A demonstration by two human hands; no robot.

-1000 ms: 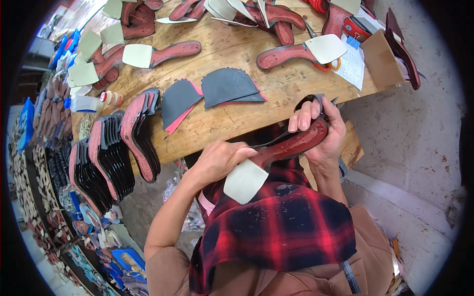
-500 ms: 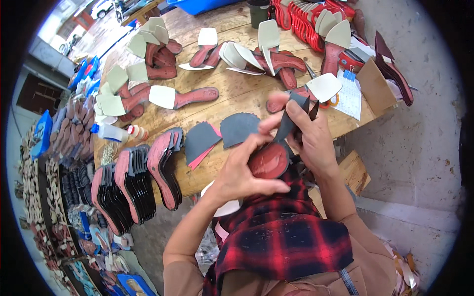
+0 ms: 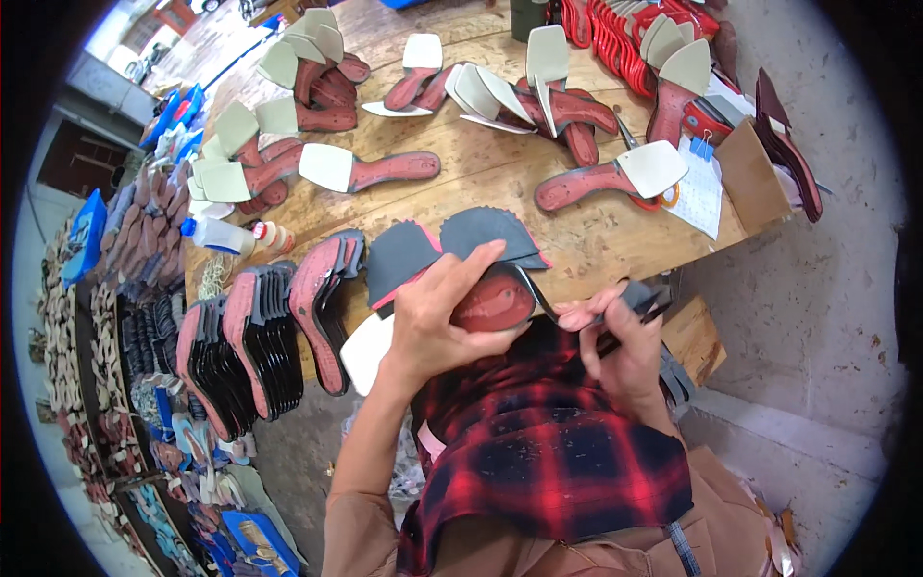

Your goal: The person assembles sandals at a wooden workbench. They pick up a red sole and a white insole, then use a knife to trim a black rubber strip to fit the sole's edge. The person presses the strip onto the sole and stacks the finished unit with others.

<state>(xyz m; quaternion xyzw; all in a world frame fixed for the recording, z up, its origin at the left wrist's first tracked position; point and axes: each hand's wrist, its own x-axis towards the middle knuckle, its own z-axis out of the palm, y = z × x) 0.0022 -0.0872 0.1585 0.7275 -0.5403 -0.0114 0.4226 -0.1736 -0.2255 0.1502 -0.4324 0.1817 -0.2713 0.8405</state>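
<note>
My left hand (image 3: 428, 313) grips a shoe insole with a red heel end (image 3: 495, 300), held low over my lap. A white flat toe part (image 3: 368, 354) sticks out on the other side of this hand, seemingly of the same insole. At the heel's right edge a thin black strip (image 3: 536, 288) stands off and runs toward my right hand (image 3: 615, 337). The right fingers are closed on a dark grey flexible piece (image 3: 636, 296); whether it joins the strip, I cannot tell. Just beyond the left fingertips lie fanned dark grey heel-shaped pieces (image 3: 490, 236) with pink undersides.
Stacks of insoles with black edges (image 3: 258, 337) line the wooden table's (image 3: 461, 183) near left edge. White-and-red insoles (image 3: 370, 170) lie across it. A white bottle with blue cap (image 3: 207, 234), scissors (image 3: 627, 135), a paper sheet (image 3: 697, 192) and a cardboard box (image 3: 755, 168) are also there.
My right hand has come down and toward me with the grey piece, away from the insole's heel. My left hand has shifted slightly left and down with the insole, and the black strip now shows.
</note>
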